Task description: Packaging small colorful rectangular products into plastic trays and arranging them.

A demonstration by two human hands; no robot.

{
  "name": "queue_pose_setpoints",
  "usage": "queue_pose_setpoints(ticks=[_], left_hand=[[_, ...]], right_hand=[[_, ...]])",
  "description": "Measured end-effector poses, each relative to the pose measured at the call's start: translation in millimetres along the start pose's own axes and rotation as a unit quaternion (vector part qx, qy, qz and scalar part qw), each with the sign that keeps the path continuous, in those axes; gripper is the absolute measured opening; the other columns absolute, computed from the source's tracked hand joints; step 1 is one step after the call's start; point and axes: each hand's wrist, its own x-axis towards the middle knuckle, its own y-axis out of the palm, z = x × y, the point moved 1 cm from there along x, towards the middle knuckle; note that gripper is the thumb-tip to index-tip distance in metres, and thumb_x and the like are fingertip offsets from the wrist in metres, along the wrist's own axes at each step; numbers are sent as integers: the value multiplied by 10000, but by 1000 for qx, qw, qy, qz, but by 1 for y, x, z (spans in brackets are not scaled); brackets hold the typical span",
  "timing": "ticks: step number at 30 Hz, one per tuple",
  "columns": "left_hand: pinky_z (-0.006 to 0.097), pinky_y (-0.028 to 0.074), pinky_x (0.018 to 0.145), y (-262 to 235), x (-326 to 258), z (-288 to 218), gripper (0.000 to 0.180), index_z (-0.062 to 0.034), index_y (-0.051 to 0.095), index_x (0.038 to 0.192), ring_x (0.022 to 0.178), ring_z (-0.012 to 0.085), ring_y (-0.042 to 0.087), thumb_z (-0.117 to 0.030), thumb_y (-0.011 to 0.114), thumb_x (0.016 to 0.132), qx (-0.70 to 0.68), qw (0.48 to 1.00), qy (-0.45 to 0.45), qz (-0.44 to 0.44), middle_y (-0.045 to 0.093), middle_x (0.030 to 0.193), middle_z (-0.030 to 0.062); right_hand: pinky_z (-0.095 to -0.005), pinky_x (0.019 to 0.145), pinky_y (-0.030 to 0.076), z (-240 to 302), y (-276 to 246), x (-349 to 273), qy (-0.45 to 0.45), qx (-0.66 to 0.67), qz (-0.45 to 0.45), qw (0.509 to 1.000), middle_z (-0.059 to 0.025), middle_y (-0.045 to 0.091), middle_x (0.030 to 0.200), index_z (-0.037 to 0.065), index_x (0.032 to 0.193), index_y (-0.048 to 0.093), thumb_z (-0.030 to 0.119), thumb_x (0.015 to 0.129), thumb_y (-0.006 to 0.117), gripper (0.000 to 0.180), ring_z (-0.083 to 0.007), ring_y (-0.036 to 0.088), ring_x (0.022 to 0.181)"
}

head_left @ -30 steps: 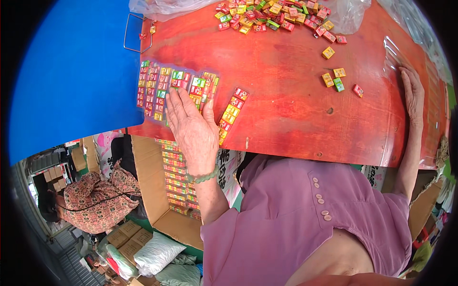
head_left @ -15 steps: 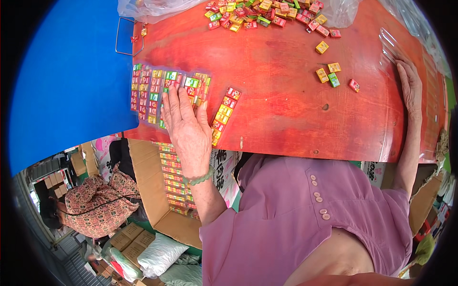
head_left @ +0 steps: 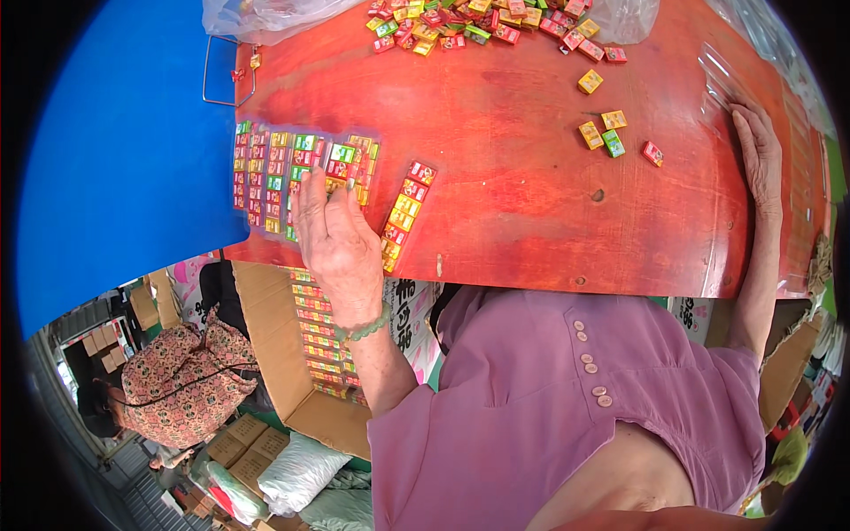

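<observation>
My left hand (head_left: 341, 243) rests over filled clear plastic strips (head_left: 274, 181) of small red, yellow and green boxes. Its fingers are bent but apart, fingertips touching the strips; the palm hides part of them. A separate filled strip (head_left: 407, 212) lies slantwise to the right of that hand. At the table's right side, my right hand (head_left: 759, 164) lies with fingers stretched out, fingertips against a clear plastic tray (head_left: 719, 80). Several loose little boxes, among them a green one (head_left: 613, 143) and a red one (head_left: 652, 154), lie on the red tabletop (head_left: 505, 212) between my hands.
A pile of small boxes (head_left: 478, 22) lies at the far edge beside clear plastic bags (head_left: 274, 18). Under the near edge stands an open carton (head_left: 270, 336) holding filled strips. A blue panel (head_left: 115, 150) borders the left side. Another person (head_left: 186, 380) is at lower left.
My left hand's fingers have bent and drawn back a little from lying flat on the strips. My right hand stays in place. The whole view has shifted slightly.
</observation>
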Motion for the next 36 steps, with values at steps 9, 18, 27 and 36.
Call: queue_pose_setpoints(ticks=[9, 18, 27, 36], left_hand=[[543, 478, 1086, -2, 4, -12, 61, -19, 653, 963, 1221, 313, 648, -70, 687, 955, 66, 998, 5, -14, 687, 1247, 148], [536, 536, 993, 7, 7, -13, 86, 15, 632, 961, 1133, 379, 660, -34, 698, 934, 13, 998, -43, -32, 681, 1190, 187], [489, 547, 950, 10, 10, -15, 127, 20, 628, 959, 1102, 390, 661, -44, 727, 913, -21, 997, -70, -31, 676, 1146, 196], [579, 379, 1136, -14, 1, 0, 791, 42, 468, 1464, 1392, 442, 451, -446, 753, 910, -48, 995, -85, -18, 483, 1484, 270]], right_hand=[[-323, 1130, 388, 1, 0, 0, 8, -9, 14, 1000, -124, 624, 1360, -26, 1223, 682, 197, 1068, 554, 300, -240, 553, 1313], [-322, 1136, 382, 1, -2, 1, 18, -7, 25, 1000, -117, 617, 1381, -17, 1234, 684, 210, 1071, 552, 309, -234, 541, 1330], [-321, 1143, 376, 3, -2, 1, 11, 0, 27, 1000, -121, 618, 1375, -25, 1232, 680, 193, 1071, 547, 302, -234, 541, 1333], [-318, 1145, 374, 0, -2, 1, 8, -2, 24, 1000, -116, 617, 1378, -27, 1236, 676, 172, 1069, 549, 289, -229, 542, 1334]])
